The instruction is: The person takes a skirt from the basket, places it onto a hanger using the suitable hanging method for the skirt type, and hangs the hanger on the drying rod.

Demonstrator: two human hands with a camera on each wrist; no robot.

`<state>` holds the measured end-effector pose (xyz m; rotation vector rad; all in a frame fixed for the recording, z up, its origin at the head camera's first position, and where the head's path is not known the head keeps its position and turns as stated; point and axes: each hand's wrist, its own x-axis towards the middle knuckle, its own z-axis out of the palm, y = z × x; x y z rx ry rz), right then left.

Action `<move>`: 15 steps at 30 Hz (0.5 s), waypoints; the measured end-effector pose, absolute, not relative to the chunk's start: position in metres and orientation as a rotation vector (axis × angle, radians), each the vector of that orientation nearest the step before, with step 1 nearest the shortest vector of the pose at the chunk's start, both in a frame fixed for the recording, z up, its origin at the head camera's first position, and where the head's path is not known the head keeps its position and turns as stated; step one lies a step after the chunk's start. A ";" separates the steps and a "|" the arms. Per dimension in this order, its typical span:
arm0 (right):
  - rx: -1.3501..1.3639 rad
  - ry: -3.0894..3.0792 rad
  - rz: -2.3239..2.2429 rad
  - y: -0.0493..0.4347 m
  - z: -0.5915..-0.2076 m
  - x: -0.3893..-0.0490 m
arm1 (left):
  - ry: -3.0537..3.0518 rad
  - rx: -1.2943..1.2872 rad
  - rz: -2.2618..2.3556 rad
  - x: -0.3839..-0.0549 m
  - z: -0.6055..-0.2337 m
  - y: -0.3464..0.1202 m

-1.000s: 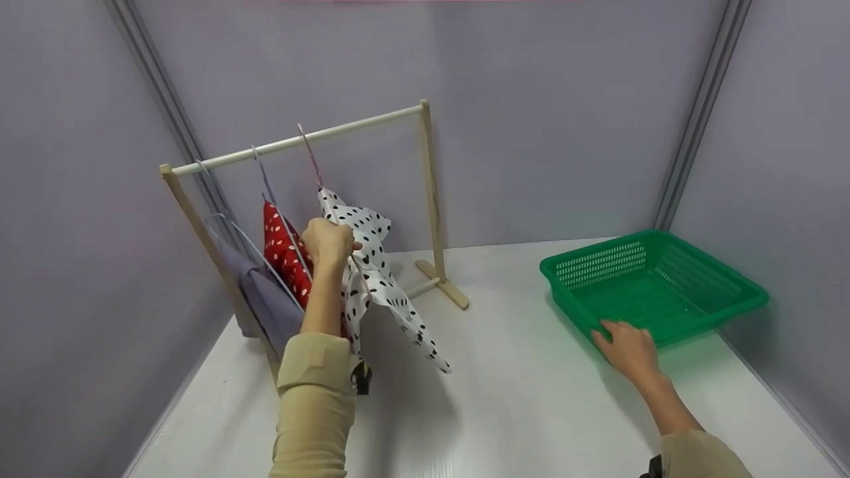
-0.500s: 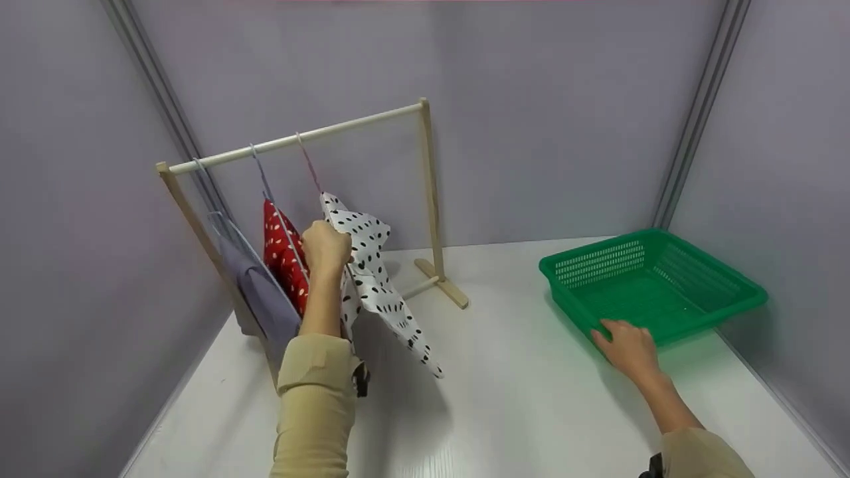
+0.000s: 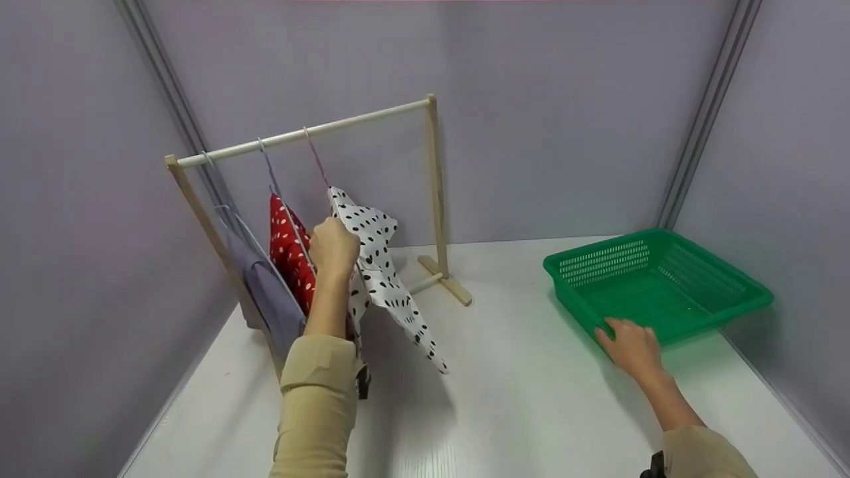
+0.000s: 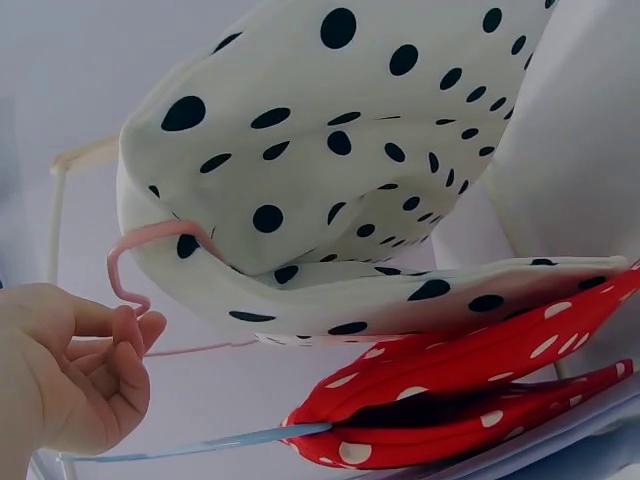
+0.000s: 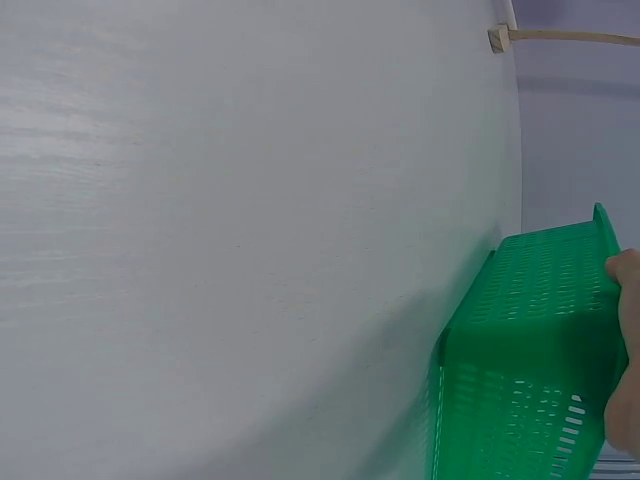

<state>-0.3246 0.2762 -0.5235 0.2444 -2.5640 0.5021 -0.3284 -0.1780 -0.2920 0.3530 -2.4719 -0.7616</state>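
Note:
My left hand (image 3: 335,249) pinches the lower corner of a pink hanger (image 4: 125,265) between thumb and fingers, plain in the left wrist view. The hanger carries a white garment with black dots (image 3: 375,255), and its hook is at the rack's rod (image 3: 372,118). Left of it hang a red garment with white dots (image 3: 287,242) on a bluish hanger (image 4: 235,440) and a grey-purple garment (image 3: 269,292). At right, my right hand (image 3: 634,348) grips the near left rim of a green plastic basket (image 3: 564,285), thumb outside; its fingertips are partly hidden.
The wooden rack's left post (image 3: 199,216) stands near the left wall, its right post (image 3: 437,186) on a wooden foot (image 3: 458,292). White tabletop (image 3: 505,372) lies between rack and basket. Grey panels (image 3: 544,119) enclose the back and sides.
The pink hanger's hook, above the rod at first, has come down onto it, and the white garment has swung slightly. The view has shifted a little. The right hand stays at the basket.

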 end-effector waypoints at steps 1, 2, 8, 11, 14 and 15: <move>0.246 -2.555 0.501 0.276 -0.524 -0.325 | -2.477 0.347 -0.755 -0.328 -0.292 -0.178; 0.246 -2.545 0.501 0.276 -0.524 -0.325 | -2.484 0.341 -0.745 -0.328 -0.292 -0.178; 0.242 -2.506 0.490 0.276 -0.520 -0.327 | -2.524 0.349 -0.673 -0.329 -0.292 -0.179; 0.257 -2.508 0.496 0.276 -0.510 -0.330 | -2.507 0.342 -0.621 -0.329 -0.291 -0.181; 0.265 -2.507 0.499 0.275 -0.495 -0.333 | -2.461 0.294 -0.534 -0.328 -0.290 -0.184; 0.269 -2.510 0.502 0.275 -0.488 -0.334 | -2.445 0.274 -0.500 -0.327 -0.290 -0.185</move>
